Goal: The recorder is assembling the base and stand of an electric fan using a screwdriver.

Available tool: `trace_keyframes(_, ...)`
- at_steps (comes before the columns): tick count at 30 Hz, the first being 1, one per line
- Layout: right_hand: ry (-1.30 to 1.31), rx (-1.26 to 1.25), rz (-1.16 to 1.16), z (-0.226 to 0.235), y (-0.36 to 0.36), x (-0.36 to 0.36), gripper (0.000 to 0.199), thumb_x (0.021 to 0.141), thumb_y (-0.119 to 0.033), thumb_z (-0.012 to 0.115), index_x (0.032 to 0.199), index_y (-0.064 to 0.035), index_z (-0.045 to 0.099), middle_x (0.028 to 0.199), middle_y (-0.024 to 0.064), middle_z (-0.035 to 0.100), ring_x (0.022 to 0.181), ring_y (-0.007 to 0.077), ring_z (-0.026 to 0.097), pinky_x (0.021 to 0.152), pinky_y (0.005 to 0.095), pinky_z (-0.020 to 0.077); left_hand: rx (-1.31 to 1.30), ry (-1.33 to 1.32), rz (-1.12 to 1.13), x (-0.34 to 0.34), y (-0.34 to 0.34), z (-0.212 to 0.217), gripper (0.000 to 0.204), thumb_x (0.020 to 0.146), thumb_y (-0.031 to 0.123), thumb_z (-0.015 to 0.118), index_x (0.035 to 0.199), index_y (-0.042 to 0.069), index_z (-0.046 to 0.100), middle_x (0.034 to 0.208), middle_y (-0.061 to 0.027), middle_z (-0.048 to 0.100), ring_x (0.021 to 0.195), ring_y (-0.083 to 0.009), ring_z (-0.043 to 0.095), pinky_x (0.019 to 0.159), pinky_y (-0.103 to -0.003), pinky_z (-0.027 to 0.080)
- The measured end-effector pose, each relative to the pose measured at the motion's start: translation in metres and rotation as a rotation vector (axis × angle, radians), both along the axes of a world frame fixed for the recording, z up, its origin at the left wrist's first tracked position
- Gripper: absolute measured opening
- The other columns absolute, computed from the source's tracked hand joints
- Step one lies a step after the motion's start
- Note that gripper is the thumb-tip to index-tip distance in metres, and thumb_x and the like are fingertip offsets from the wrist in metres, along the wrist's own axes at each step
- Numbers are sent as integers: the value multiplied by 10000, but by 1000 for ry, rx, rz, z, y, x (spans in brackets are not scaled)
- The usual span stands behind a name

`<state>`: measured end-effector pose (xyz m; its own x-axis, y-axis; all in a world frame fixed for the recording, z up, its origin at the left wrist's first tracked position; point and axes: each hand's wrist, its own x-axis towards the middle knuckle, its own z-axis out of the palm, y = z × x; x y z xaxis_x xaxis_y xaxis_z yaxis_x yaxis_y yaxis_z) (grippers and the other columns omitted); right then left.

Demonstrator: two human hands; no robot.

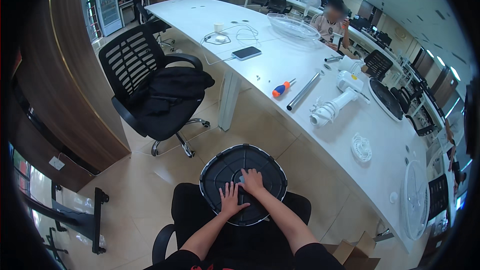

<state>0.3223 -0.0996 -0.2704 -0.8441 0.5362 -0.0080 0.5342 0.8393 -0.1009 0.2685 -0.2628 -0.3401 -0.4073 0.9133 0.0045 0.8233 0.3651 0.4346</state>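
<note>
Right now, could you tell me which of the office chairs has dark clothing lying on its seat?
The black mesh-back chair left of the white table, with a dark garment on its seat; the far chairs show none.

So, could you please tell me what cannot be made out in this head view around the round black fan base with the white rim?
- Centre of the round black fan base with the white rim: covered by the left hand and right hand.
- Seat under the base: hidden by it and both forearms.
- Tiny screws on the long white table: too small to tell their type.
- White round fan grille: bent at the picture's right rim.
</note>
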Motion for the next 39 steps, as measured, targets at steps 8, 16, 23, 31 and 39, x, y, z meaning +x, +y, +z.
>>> trace_keyframes(8,-32,-108,288,-20,21,16,653,784,-151,779,1392,-208,550,1342,124,561,1157,363,575,866,459,569,2,36,9,1,6,1,1217,722,768,665,1570,6,239,1649,-207,181,1544,-382,63,1194,-640,-14)
trace_keyframes(16,-94,-122,-186,-28,3,10,690,818,-462,755,1395,-154,537,1270,151,559,1135,386,581,834,461,563,28,78,-27,6,10,-3,1236,720,818,621,1577,21,222,1641,-211,207,1538,-391,104,1186,-658,45)
trace_keyframes(23,-196,-88,509,-9,49,29,833,749,-195,821,1488,-257,442,1576,69,378,1342,320,478,1003,476,485,-1,67,28,3,2,0,1214,743,816,603,1588,42,201,1646,-203,186,1542,-380,85,1184,-661,24)
trace_keyframes(31,-121,-37,775,-7,70,14,660,736,-226,806,1362,-258,599,1444,43,529,1310,272,514,953,417,517,-45,50,1,3,8,9,1202,761,788,616,1595,47,168,1656,-189,153,1545,-375,60,1185,-660,23)
trace_keyframes(39,60,-152,274,-10,26,26,645,686,-279,862,1289,-173,659,1304,90,599,1209,303,557,916,427,538,9,71,-24,3,3,3,1208,748,794,616,1597,55,175,1657,-191,158,1550,-362,68,1187,-655,26)
